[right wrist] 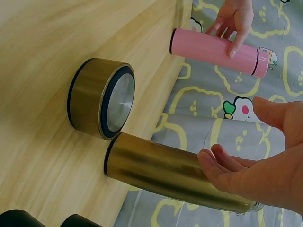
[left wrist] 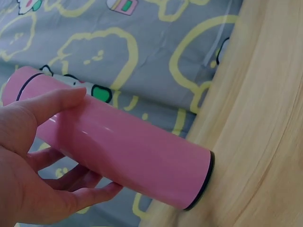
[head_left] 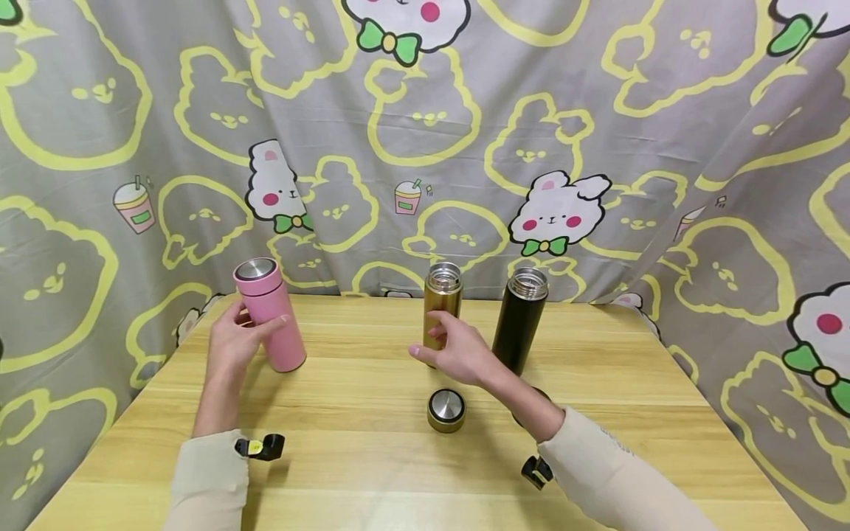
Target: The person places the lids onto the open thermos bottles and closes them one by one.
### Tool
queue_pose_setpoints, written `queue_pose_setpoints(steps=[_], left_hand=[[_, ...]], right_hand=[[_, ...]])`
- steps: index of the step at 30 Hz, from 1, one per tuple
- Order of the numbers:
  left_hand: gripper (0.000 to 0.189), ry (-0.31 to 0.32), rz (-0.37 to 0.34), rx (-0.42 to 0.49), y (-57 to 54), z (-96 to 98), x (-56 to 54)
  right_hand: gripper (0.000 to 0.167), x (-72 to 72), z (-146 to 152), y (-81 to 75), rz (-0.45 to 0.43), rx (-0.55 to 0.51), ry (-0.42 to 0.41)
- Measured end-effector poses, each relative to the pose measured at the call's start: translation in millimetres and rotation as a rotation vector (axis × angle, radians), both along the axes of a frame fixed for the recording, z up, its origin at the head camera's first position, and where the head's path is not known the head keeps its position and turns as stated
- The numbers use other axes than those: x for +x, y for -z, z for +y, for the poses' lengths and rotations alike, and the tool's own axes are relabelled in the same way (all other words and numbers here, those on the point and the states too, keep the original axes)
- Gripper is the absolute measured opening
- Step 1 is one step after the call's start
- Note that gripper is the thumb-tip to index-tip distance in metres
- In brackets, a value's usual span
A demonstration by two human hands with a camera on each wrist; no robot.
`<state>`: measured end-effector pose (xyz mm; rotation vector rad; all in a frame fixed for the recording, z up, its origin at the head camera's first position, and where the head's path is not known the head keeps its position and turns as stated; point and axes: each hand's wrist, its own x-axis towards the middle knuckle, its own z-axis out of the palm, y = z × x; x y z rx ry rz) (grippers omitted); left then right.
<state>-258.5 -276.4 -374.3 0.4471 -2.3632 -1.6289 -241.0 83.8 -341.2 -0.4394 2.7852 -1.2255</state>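
My left hand (head_left: 235, 335) holds a pink thermos bottle (head_left: 287, 343) between thumb and fingers. The bottle stands on the table with its steel-topped lid on, and its base touches the wood in the left wrist view. My right hand (head_left: 465, 352) is beside a gold thermos bottle (right wrist: 165, 165), thumb spread apart from the fingers. Those fingertips are close against the bottle's side; contact is hard to tell. The gold bottle has an uncovered steel mouth (head_left: 444, 276). In front of it sits its gold lid (head_left: 446, 411), steel top up.
Right of the gold bottle stands a black thermos bottle (head_left: 519, 324) with an uncovered mouth. A dark round lid (head_left: 541, 394) is mostly hidden behind my right forearm. The wooden table (head_left: 358, 457) ends at a patterned curtain (head_left: 358, 118) behind the bottles.
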Motion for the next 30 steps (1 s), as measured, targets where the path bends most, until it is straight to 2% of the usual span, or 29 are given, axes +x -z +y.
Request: queue_pose_setpoints(steps=[8,15,19,24,28,30], left_hand=[[0.092,0.046,-0.027,-0.069,-1.3,-1.0,2.7],[0.105,0.089,-0.094,-0.154,-18.3,-8.1,8.6],[0.103,0.169,-0.186,-0.236,-27.6,-16.1,15.5],[0.078,0.294,-0.268,-0.349,-27.7,-23.1,21.1],[0.05,0.395,-0.287,-0.318,-21.6,-22.6,21.6],[0.043,0.442,-0.293,-0.282,-19.5,-19.6,21.2]], right_hand=[[0.069,0.2,0.6,1.3,0.003,0.001,-0.007],[0.048,1.4,4.5,4.6,0.039,-0.016,-0.031],[0.041,1.7,6.4,9.5,0.056,0.0,-0.047],[0.043,1.6,8.4,15.1,0.048,0.033,-0.039],[0.044,2.1,9.9,19.7,0.057,0.053,-0.035],[0.046,2.2,10.7,22.2,0.066,0.06,-0.039]])
